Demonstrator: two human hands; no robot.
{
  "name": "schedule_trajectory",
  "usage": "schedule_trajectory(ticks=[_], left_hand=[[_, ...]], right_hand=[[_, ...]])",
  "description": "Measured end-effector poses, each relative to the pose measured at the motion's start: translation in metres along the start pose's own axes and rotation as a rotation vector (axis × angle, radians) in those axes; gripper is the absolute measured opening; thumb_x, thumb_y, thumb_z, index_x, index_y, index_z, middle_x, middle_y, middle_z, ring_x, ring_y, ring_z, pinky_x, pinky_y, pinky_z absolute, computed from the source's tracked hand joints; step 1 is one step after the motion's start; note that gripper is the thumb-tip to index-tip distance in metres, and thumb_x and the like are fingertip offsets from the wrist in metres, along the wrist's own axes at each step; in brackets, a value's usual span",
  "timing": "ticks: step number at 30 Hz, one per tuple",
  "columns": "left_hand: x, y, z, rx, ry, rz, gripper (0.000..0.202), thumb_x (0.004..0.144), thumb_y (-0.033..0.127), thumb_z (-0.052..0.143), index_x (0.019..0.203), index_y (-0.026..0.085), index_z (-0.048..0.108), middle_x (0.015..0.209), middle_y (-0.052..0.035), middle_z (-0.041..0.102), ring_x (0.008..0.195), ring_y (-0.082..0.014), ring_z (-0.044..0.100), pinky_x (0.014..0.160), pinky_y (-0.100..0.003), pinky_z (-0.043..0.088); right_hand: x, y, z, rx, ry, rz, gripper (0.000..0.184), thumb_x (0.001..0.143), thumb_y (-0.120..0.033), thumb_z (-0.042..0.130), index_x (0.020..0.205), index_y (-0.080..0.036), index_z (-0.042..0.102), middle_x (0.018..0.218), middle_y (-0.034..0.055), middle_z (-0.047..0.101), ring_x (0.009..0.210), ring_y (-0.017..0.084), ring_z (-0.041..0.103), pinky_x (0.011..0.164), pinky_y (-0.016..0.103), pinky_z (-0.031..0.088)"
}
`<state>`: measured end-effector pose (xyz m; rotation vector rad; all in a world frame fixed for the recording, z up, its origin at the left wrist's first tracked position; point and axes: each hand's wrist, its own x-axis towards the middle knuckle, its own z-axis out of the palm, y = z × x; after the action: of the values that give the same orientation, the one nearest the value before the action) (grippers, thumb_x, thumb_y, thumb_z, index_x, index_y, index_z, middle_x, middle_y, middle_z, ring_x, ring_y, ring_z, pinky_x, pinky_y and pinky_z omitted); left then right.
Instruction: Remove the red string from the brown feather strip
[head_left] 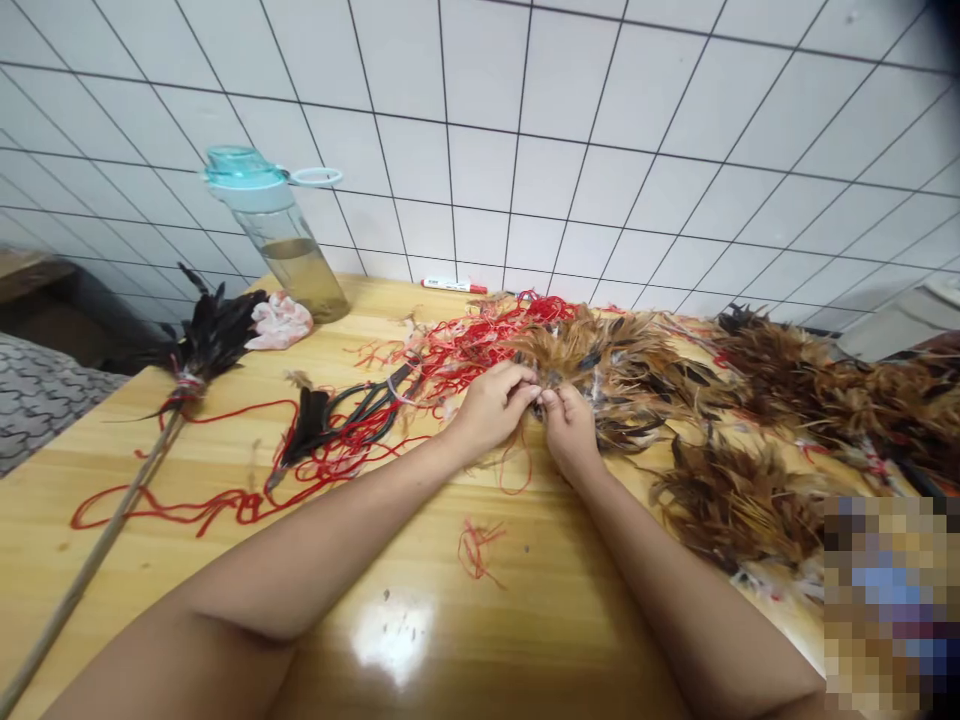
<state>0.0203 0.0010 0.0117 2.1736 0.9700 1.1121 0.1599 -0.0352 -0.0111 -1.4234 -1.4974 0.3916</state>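
My left hand [491, 402] and my right hand [570, 425] meet fingertip to fingertip at the near edge of a pile of brown feathers [615, 365] on the wooden table [420, 620]. Both pinch a small tuft of those feathers between them. A loose red thread [517, 470] hangs in a loop under the hands. A tangle of red thread [472, 345] lies just behind my left hand. Black scissors [367, 405] rest to the left of it, among the thread.
A thin stick [97, 555] tipped with black feathers [210, 335] lies at the left. Behind it stand a clear bottle with a teal lid [281, 235] and a pink cloth [279, 322]. More brown feathers [750, 500] cover the right side. A red marker [454, 286] lies by the tiled wall.
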Motion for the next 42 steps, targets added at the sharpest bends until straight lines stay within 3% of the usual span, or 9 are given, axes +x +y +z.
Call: schedule_trajectory(ticks=[9, 15, 21, 26, 31, 36, 39, 42], left_hand=[[0.011, -0.013, -0.007, -0.046, 0.024, -0.082, 0.016, 0.082, 0.015, 0.055, 0.09, 0.013, 0.068, 0.087, -0.0053, 0.07, 0.085, -0.0153, 0.062, 0.084, -0.03, 0.049], [0.012, -0.02, -0.005, -0.059, 0.002, -0.013, 0.023, 0.082, 0.011, 0.052, 0.096, 0.016, 0.069, 0.102, -0.0058, 0.071, 0.094, -0.0158, 0.064, 0.092, -0.033, 0.048], [0.013, -0.024, -0.003, 0.026, 0.004, -0.047, 0.019, 0.083, 0.013, 0.053, 0.092, 0.014, 0.07, 0.097, -0.0075, 0.072, 0.094, -0.0187, 0.064, 0.091, -0.035, 0.048], [0.015, -0.021, -0.008, 0.023, 0.053, -0.01, 0.022, 0.085, 0.011, 0.05, 0.092, 0.017, 0.07, 0.102, -0.0062, 0.07, 0.098, -0.0167, 0.062, 0.093, -0.032, 0.048], [0.019, -0.022, -0.018, 0.102, 0.149, -0.017, 0.02, 0.084, 0.01, 0.05, 0.088, 0.018, 0.067, 0.09, -0.004, 0.066, 0.091, -0.0163, 0.059, 0.086, -0.03, 0.048], [0.034, -0.032, -0.051, 0.16, 0.308, -0.07, 0.015, 0.085, 0.018, 0.051, 0.089, 0.018, 0.066, 0.089, -0.0027, 0.065, 0.087, -0.0143, 0.057, 0.085, -0.028, 0.046], [0.042, -0.053, -0.086, 0.247, 0.437, -0.234, 0.017, 0.084, 0.022, 0.051, 0.091, 0.017, 0.066, 0.091, -0.004, 0.065, 0.082, -0.0139, 0.058, 0.079, -0.026, 0.045], [0.041, -0.083, -0.119, 0.444, 0.421, -0.45, 0.017, 0.082, 0.027, 0.053, 0.084, 0.016, 0.067, 0.088, -0.0052, 0.067, 0.084, -0.0165, 0.059, 0.08, -0.028, 0.043]], right_hand=[[0.002, 0.003, -0.001, -0.035, -0.083, -0.048, 0.025, 0.086, -0.037, 0.039, 0.067, -0.023, 0.046, 0.066, 0.0021, 0.05, 0.067, 0.018, 0.047, 0.068, 0.032, 0.04], [0.002, 0.001, -0.002, -0.053, -0.111, -0.076, 0.025, 0.087, -0.036, 0.038, 0.066, -0.023, 0.044, 0.067, 0.0031, 0.051, 0.068, 0.019, 0.047, 0.067, 0.033, 0.04], [0.0, 0.003, 0.001, -0.043, -0.083, -0.051, 0.025, 0.088, -0.036, 0.038, 0.067, -0.023, 0.045, 0.066, 0.0015, 0.05, 0.066, 0.018, 0.047, 0.066, 0.032, 0.039], [-0.001, 0.006, 0.003, -0.038, -0.06, -0.07, 0.025, 0.088, -0.034, 0.039, 0.067, -0.023, 0.045, 0.065, 0.0012, 0.051, 0.065, 0.017, 0.048, 0.064, 0.031, 0.039], [-0.001, 0.008, 0.004, -0.041, -0.069, -0.067, 0.027, 0.088, -0.036, 0.039, 0.067, -0.022, 0.047, 0.065, 0.0017, 0.053, 0.064, 0.018, 0.049, 0.062, 0.032, 0.039], [-0.001, 0.008, 0.004, -0.06, -0.064, -0.041, 0.029, 0.088, -0.04, 0.039, 0.065, -0.022, 0.044, 0.063, 0.0012, 0.05, 0.062, 0.017, 0.047, 0.06, 0.031, 0.037], [-0.001, 0.009, 0.005, -0.046, -0.058, -0.027, 0.031, 0.087, -0.042, 0.039, 0.064, -0.022, 0.042, 0.063, 0.001, 0.05, 0.062, 0.017, 0.047, 0.06, 0.031, 0.036], [-0.002, 0.008, 0.005, -0.031, -0.047, -0.013, 0.031, 0.087, -0.042, 0.039, 0.064, -0.022, 0.042, 0.064, 0.0012, 0.05, 0.063, 0.017, 0.046, 0.06, 0.031, 0.036]])
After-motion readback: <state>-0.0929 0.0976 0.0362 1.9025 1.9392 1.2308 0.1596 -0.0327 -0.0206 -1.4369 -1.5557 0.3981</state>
